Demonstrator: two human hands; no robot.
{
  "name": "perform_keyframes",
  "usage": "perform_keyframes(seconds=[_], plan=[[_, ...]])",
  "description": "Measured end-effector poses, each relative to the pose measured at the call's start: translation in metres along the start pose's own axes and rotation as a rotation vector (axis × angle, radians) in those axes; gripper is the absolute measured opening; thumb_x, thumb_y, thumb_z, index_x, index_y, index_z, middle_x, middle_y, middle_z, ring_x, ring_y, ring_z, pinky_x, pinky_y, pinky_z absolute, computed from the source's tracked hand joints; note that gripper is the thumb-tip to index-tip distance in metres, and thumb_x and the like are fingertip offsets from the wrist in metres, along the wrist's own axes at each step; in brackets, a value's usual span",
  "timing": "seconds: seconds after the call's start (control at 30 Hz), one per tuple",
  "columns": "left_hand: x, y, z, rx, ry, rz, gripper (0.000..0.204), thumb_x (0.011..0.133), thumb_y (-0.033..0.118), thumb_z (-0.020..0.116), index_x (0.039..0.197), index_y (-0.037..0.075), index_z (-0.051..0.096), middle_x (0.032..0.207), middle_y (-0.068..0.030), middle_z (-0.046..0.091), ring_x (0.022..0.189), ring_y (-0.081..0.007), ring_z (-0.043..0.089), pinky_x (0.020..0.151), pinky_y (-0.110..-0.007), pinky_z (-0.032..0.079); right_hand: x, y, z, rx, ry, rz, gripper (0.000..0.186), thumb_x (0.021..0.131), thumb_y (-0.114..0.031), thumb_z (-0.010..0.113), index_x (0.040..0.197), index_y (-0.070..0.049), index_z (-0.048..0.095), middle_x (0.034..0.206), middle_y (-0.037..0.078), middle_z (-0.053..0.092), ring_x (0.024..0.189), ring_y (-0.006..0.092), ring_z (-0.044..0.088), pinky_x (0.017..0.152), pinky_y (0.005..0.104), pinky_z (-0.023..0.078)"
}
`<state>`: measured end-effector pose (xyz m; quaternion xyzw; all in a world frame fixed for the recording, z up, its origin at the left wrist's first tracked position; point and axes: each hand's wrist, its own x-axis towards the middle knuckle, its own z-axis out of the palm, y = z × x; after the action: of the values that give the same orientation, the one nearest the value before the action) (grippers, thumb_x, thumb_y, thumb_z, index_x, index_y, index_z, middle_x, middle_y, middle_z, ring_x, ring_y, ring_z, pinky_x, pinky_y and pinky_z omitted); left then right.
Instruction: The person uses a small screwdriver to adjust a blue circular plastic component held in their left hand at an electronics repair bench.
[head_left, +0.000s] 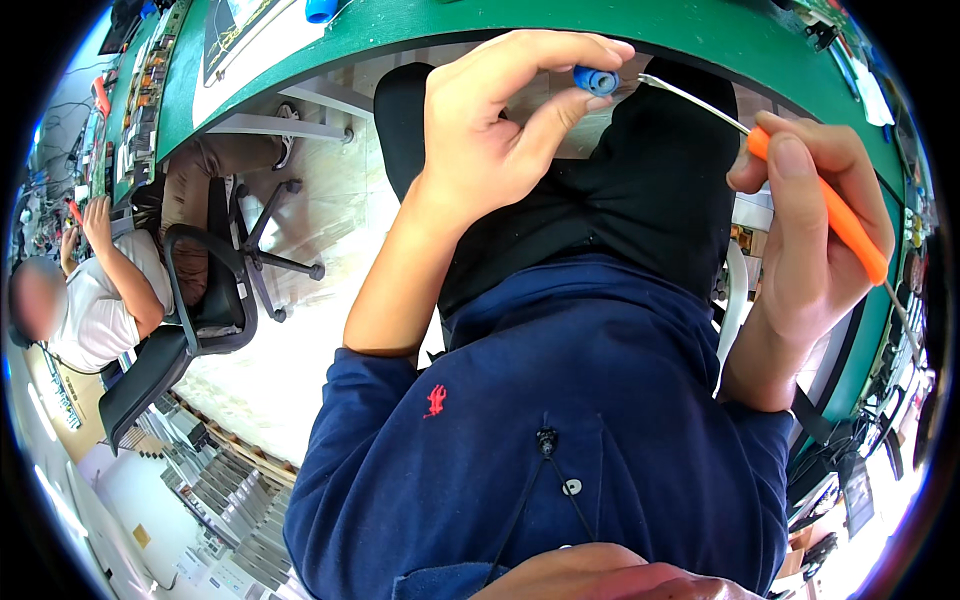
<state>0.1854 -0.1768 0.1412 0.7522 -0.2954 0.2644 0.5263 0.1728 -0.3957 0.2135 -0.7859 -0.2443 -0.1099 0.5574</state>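
Over the gap between the table edge and my lap, my left hand (485,140) pinches a small blue cylindrical part (596,81) between thumb and fingertips. A round hollow shows in the end of the part. My right hand (810,220) is closed around the orange handle of a slim tool (852,238) with a thin metal shaft. Its slightly bent tip points at the blue part, a short way to the right of it and apart from it. A thin metal piece also shows beyond the handle's lower end; whether it belongs to the tool I cannot tell.
A green-topped table (420,22) curves ahead and down the right side. Another blue piece (320,10) lies near its far edge, beside a dark printed sheet (235,35). At left, another person sits on a black wheeled chair (215,310), holding something red. Cables clutter the lower right.
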Motion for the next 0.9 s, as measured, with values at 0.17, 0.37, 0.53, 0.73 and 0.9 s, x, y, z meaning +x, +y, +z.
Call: perform_keyframes(seconds=[0.17,0.37,0.53,0.73,0.9], plan=[[-0.003,0.001,0.001,-0.057,0.036,-0.056,0.029,0.079,-0.011,0.065,0.106,-0.003,0.057,0.103,-0.0201,0.068,0.098,-0.0226,0.066,0.082,-0.028,0.052,-0.003,0.003,0.004,-0.03,0.017,-0.108,0.014,0.089,-0.003,0.057,0.094,0.009,0.063,0.074,0.013,0.062,0.067,0.015,0.06,0.066,0.0243,0.046],[-0.003,0.004,0.002,-0.075,0.047,-0.057,0.032,0.076,-0.01,0.069,0.104,-0.002,0.056,0.101,-0.0193,0.068,0.094,-0.0204,0.067,0.08,-0.027,0.051,-0.007,0.001,0.01,-0.06,-0.039,-0.223,0.013,0.084,0.004,0.062,0.095,0.009,0.062,0.076,0.015,0.063,0.067,0.0182,0.06,0.065,0.0239,0.046],[-0.002,0.007,0.001,-0.044,0.031,-0.071,0.032,0.075,-0.009,0.071,0.103,-0.002,0.057,0.097,-0.0166,0.069,0.088,-0.0188,0.067,0.08,-0.027,0.051,-0.003,0.003,0.012,-0.094,-0.091,-0.351,0.018,0.077,0.013,0.064,0.094,0.01,0.062,0.075,0.017,0.064,0.066,0.0186,0.061,0.06,0.0229,0.045],[-0.003,0.007,0.001,-0.032,0.016,-0.079,0.034,0.074,-0.008,0.073,0.104,-0.003,0.059,0.096,-0.0149,0.069,0.089,-0.0185,0.067,0.079,-0.028,0.053,-0.002,0.003,0.014,-0.175,-0.098,-0.459,0.019,0.074,0.014,0.067,0.092,0.01,0.062,0.075,0.018,0.064,0.063,0.0194,0.06,0.055,0.0224,0.045],[-0.004,0.008,0.004,-0.027,0.031,-0.103,0.032,0.075,-0.006,0.073,0.105,-0.003,0.063,0.096,-0.0133,0.069,0.089,-0.0175,0.067,0.078,-0.027,0.052,-0.002,0.005,0.014,-0.217,-0.104,-0.517,0.021,0.071,0.014,0.069,0.09,0.009,0.062,0.075,0.019,0.064,0.063,0.0212,0.061,0.055,0.0243,0.047]])
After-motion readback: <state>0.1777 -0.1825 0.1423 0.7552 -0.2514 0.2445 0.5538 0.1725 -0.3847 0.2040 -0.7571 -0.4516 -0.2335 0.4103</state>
